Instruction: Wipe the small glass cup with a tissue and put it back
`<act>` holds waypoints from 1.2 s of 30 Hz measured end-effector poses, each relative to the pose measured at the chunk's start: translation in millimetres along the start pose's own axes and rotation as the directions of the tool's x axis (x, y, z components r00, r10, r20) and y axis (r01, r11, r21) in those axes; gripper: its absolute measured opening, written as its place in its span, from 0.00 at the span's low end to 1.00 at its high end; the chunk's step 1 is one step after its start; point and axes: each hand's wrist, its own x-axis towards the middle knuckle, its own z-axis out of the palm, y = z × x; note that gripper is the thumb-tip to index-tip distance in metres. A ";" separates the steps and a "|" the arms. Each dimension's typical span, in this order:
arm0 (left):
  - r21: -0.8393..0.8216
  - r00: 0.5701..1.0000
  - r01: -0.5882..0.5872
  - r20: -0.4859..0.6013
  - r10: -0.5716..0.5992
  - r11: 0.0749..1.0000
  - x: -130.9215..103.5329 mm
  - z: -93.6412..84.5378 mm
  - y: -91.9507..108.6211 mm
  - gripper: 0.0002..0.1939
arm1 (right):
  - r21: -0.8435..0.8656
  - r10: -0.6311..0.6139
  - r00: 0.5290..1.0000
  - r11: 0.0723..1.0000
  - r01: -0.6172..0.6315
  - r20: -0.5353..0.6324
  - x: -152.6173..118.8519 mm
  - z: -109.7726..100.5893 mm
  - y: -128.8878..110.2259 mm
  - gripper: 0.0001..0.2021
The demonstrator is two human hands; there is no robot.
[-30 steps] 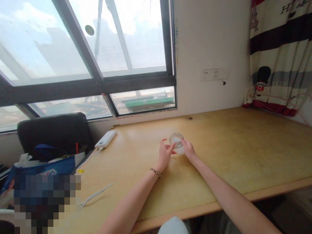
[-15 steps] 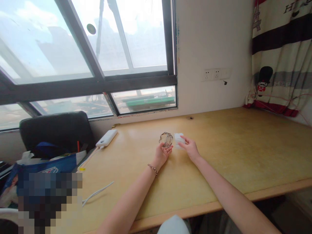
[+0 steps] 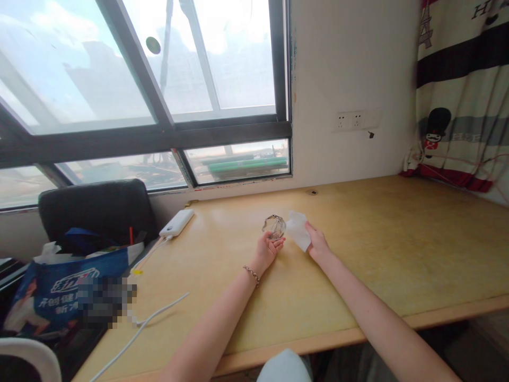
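My left hand (image 3: pixel 269 251), with a chain bracelet (image 3: pixel 252 275) on its wrist, is closed on the lower edge of a clear, faceted glass dish (image 3: pixel 274 226) above the middle of the table. Just to its right, my right hand (image 3: pixel 317 241) pinches the right side of a white tissue (image 3: pixel 298 230). The tissue hangs spread out, its left edge close beside the dish. Whether the two touch is unclear.
A white power bank (image 3: pixel 177 223) with a cable lies at the wooden table's (image 3: pixel 382 239) back left. Another white cable (image 3: pixel 159 312) curves near the front left. A black chair (image 3: pixel 97 209) and a blue bag (image 3: pixel 59 289) stand left of the table.
The tissue was folded or bunched and is now spread wider and flatter. My right hand has shifted slightly right, to the tissue's right side. The whole view has moved a little.
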 end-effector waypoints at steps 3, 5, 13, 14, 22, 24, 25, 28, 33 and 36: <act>0.062 0.999 -0.036 -0.018 0.037 0.997 0.5 1.3 -3.7 0.08 | -0.035 0.054 0.997 0.998 -0.052 0.062 1.8 -0.5 -0.8 0.19; 0.134 0.997 -0.077 -0.014 0.080 0.988 -0.7 3.1 -7.1 0.07 | -0.067 0.060 0.991 0.996 -0.053 0.119 2.5 -0.5 -1.6 0.21; 0.438 0.972 -0.233 0.118 0.201 0.868 -16.0 17.6 -16.0 0.15 | 0.105 0.076 0.937 0.987 -0.118 0.341 -5.2 8.5 -2.9 0.19; 0.456 0.970 -0.242 0.112 0.214 0.857 -17.0 19.1 -16.3 0.15 | 0.088 0.079 0.930 0.989 -0.118 0.358 -7.1 9.6 -1.8 0.20; 0.479 0.954 -0.289 0.067 0.294 0.829 -16.7 22.9 -18.4 0.20 | -0.161 0.011 0.945 0.986 0.044 0.326 -12.0 7.3 1.6 0.23; 0.480 0.950 -0.299 0.071 0.304 0.824 -16.1 22.2 -19.1 0.20 | -0.275 -0.051 0.953 0.952 0.137 0.297 -9.9 4.8 1.1 0.23; 0.492 0.946 -0.310 0.077 0.313 0.814 -15.7 21.5 -19.5 0.20 | -0.347 -0.092 0.951 0.917 0.196 0.294 -8.9 3.6 0.8 0.22; 0.581 0.924 -0.360 0.116 0.364 0.730 -14.6 19.1 -21.0 0.20 | -0.569 -0.209 0.930 0.743 0.352 0.302 -7.7 0.0 -0.6 0.18; 0.683 0.868 -0.462 0.219 0.445 0.566 -20.0 19.9 -25.1 0.23 | -0.828 -0.322 0.902 0.388 0.404 0.289 -11.5 -4.2 -6.6 0.10; 0.720 0.866 -0.469 0.263 0.424 0.512 -25.9 21.5 -25.5 0.21 | -0.916 -0.348 0.895 0.183 0.357 0.279 -14.8 -4.8 -8.8 0.09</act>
